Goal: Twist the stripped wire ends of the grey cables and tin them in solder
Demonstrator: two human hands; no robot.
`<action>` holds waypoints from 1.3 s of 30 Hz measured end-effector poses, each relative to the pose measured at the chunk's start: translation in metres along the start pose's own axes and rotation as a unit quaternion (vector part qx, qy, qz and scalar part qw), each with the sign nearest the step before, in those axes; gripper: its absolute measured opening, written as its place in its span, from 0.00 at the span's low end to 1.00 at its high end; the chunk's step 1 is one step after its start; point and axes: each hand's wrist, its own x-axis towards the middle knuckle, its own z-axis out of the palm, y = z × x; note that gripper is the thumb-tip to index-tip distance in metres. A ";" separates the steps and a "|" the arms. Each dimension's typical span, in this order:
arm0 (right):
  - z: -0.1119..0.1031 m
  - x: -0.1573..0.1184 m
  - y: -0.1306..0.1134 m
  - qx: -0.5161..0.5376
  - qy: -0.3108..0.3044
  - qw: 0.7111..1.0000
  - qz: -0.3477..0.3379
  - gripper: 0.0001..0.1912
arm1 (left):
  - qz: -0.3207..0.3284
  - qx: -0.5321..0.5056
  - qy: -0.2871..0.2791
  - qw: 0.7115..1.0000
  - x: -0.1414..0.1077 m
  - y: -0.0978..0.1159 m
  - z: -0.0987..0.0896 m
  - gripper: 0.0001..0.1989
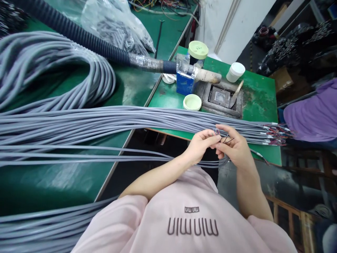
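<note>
My left hand [201, 144] pinches a small bunch of thin coloured wires [216, 131] between thumb and fingers. Close against it, my right hand [235, 146] has its fingers closed on the same wires, and dark strands stick out between the two hands. A few grey cables [158, 159] run in from the left and curve up beneath my hands. Just beyond my hands lies a thick bundle of grey cables [147, 117], with stripped red and dark wire ends [276, 133] at the right.
Behind the bundle are a soldering pot [219, 97] with a scraper [237, 94], a blue box [185, 83], a black hose [100, 47], a white jar [235, 72] and a pale green dish [192, 102]. Coiled cables [102, 77] lie left. A person in purple [313, 112] is at the right.
</note>
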 end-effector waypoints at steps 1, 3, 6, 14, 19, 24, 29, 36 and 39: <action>0.000 0.000 0.000 0.000 -0.002 1.000 0.003 0.32 | -0.001 -0.002 0.002 1.000 0.000 0.000 -0.001 0.16; 0.000 0.000 0.001 0.001 -0.009 1.000 0.006 0.32 | -0.004 -0.006 0.001 1.000 0.000 -0.001 -0.002 0.16; 0.000 0.002 0.003 0.008 -0.021 1.000 0.006 0.31 | -0.007 -0.007 0.001 1.000 0.000 -0.001 -0.004 0.17; -0.003 0.011 0.014 0.064 -0.055 0.996 -0.013 0.30 | 0.003 -0.004 0.013 1.000 0.002 0.001 -0.005 0.17; -0.007 0.014 0.021 0.137 -0.100 0.985 -0.024 0.30 | 0.022 0.014 -0.002 1.000 0.003 0.003 -0.003 0.17; -0.022 -0.009 0.039 0.189 -0.108 0.976 -0.023 0.29 | 0.053 0.101 -0.059 0.992 0.001 0.003 -0.013 0.14; -0.068 -0.078 0.095 0.168 0.060 0.982 0.058 0.26 | 0.182 0.291 -0.023 0.939 0.005 0.009 -0.033 0.11; -0.136 -0.162 0.194 -0.234 0.405 0.855 0.222 0.33 | 0.373 0.668 -0.121 0.632 0.024 0.003 -0.031 0.08; -0.119 -0.156 0.198 -0.244 0.362 0.882 0.179 0.32 | 0.354 0.767 -0.132 0.518 0.031 -0.011 -0.022 0.11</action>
